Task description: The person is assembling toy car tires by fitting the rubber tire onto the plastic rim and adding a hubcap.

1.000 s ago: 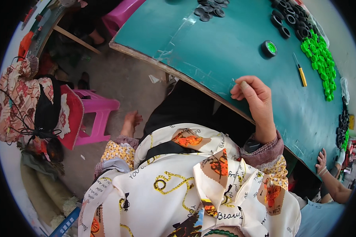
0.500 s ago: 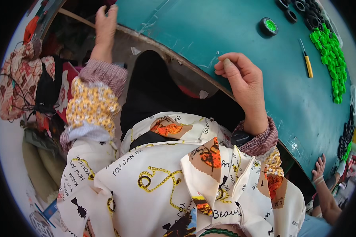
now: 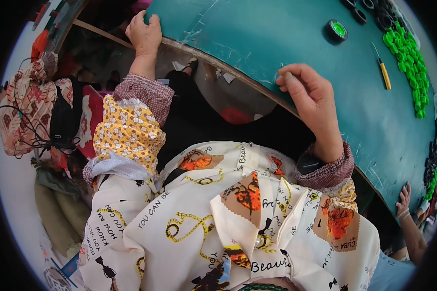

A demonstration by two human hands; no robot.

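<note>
My left hand [image 3: 145, 35] is at the left corner of the green tabletop [image 3: 257, 34], its thumb and fingers apart and nothing seen between them. Resting by the near edge of the table is my right hand [image 3: 310, 94]. Its fingers are curled in, with the thumb against the forefinger, and no object shows in it. Farther off on the table lies a toy wheel [image 3: 336, 30], a black tyre with a green hub. To its right is a screwdriver [image 3: 384, 73] with a yellow handle and a thin metal shaft.
A long heap of green plastic hubs [image 3: 415, 77] runs along the far right, with black tyres [image 3: 384, 22] beyond. Another person's hand [image 3: 403, 198] rests on the table edge at lower right. Patterned cloth [image 3: 29, 114] and dark cords hang at the left.
My left hand has come down and slightly right, its fingers more bent. The whole view has shifted a little; my right hand keeps its curled pose, and the wheel and screwdriver stay put.
</note>
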